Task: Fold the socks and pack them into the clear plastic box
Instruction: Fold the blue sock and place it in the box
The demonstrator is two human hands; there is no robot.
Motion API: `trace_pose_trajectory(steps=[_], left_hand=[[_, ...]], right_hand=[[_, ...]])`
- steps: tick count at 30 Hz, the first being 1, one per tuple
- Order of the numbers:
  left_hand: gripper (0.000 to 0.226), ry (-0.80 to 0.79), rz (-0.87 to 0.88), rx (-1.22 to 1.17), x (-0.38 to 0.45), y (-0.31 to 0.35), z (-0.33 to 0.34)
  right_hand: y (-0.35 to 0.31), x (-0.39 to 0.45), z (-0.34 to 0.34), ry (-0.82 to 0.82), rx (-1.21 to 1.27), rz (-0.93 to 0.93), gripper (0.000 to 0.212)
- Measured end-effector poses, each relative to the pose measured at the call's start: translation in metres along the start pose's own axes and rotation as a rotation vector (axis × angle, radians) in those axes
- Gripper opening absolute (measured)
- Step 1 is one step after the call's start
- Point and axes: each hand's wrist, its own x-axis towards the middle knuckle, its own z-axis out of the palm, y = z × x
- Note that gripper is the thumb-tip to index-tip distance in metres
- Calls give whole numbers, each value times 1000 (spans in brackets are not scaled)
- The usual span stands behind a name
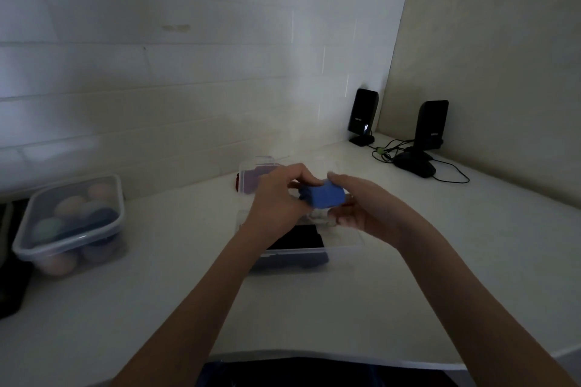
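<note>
A blue sock (323, 195), bunched into a compact bundle, is held above the open clear plastic box (339, 253) in the middle of the white table. My left hand (279, 198) grips its left end and my right hand (355, 207) grips its right end and underside. Inside the box lies a dark folded sock (298, 240); something pale shows under my hands. The box's clear lid (251, 179) stands behind it, against the wall.
A closed clear box (70, 225) full of rolled socks in several colours sits at the left. Two black speakers (363, 115) (424, 138) with cables stand in the back right corner. A dark object (12, 286) lies at the left edge.
</note>
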Motion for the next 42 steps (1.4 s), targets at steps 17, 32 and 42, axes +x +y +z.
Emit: trace_pose_trajectory(steps=[17,32,42], left_hand=[[15,-479,95,480,-11,-15,-8],[13,-672,19,441,-10,-19,1],[16,-681,-6,395,-13,-26,0]], right_hand=[[11,-6,1,335,-1045,-294,22],[21,5,27,353,-1456,-157,23],[10,1,35,145,-1917,-280,28]])
